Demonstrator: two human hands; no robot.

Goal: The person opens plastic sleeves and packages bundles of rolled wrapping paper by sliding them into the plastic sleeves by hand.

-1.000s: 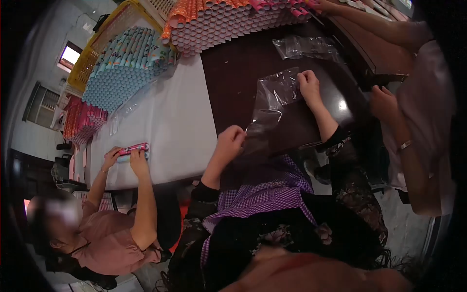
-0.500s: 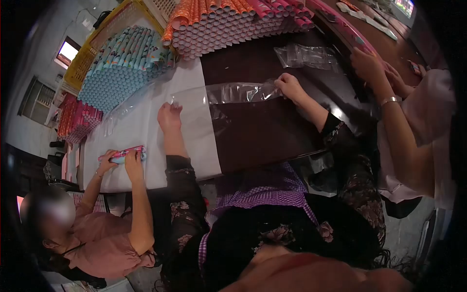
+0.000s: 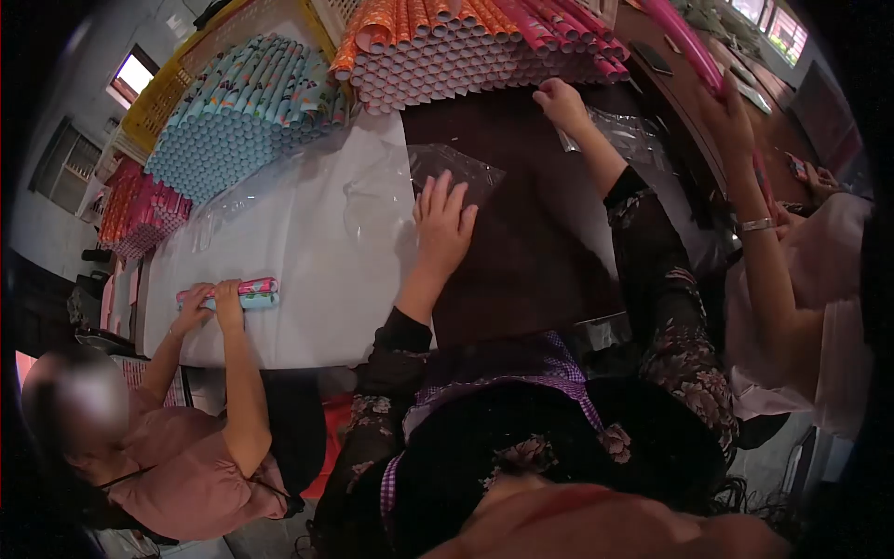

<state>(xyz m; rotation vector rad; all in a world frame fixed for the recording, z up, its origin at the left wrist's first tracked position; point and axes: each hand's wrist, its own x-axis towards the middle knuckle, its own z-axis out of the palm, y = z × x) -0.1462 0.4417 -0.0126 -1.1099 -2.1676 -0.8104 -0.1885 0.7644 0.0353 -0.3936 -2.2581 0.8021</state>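
Observation:
My left hand [image 3: 443, 224] is open, fingers spread, over the edge where the white sheet meets the dark tabletop. Its fingertips overlap a clear plastic sleeve [image 3: 470, 172] lying beyond them. My right hand [image 3: 563, 104] is raised further out with its fingers curled in; I see nothing in it. In front of that hand are the stacked pink rolls [image 3: 568, 42] of wrapping paper, and beside them the orange rolls [image 3: 419, 33]. More clear plastic sleeves [image 3: 633, 140] lie beneath my right forearm.
Light-blue patterned rolls [image 3: 223, 149] are piled at a yellow crate [image 3: 172, 93]. On the left, a co-worker's hands [image 3: 209, 303] hold pink and blue rolls [image 3: 256, 293]. A co-worker's hand [image 3: 731, 116] on the right holds a long pink roll [image 3: 684, 42].
The plastic sleeve stretched between my hands is now let go and lies on the table. My left hand moved right and opened; my right hand moved forward toward the stacked rolls.

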